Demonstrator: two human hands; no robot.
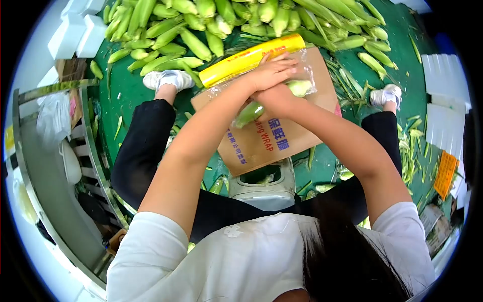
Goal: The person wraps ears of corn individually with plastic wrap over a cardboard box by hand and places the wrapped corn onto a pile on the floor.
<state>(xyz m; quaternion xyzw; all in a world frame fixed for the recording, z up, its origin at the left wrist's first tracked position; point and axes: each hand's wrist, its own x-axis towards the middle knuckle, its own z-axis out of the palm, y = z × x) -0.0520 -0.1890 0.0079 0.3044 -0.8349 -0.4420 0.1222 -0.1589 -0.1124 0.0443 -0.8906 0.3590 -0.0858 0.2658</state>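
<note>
An ear of corn (pixel 247 115) in green husk lies slantwise on a printed cardboard sheet (pixel 261 143), with clear plastic film (pixel 308 70) about it. My right hand (pixel 275 98) is closed over the middle of the ear, its fingers mostly hidden. Crossing above it, my left hand (pixel 274 73) has its fingers stretched out to the right, slightly blurred, and holds nothing that I can see. Just beyond both hands lies a yellow roll of cling film (pixel 236 61) at the top edge of the cardboard.
A large heap of husked-on corn (pixel 201 20) covers the far floor. Loose husk leaves (pixel 347 83) litter the green floor (pixel 113 90). A plastic stool (pixel 261 194) is under the cardboard's near edge. At left stands a metal-framed rack (pixel 45 166); at right, an orange crate piece (pixel 446 173).
</note>
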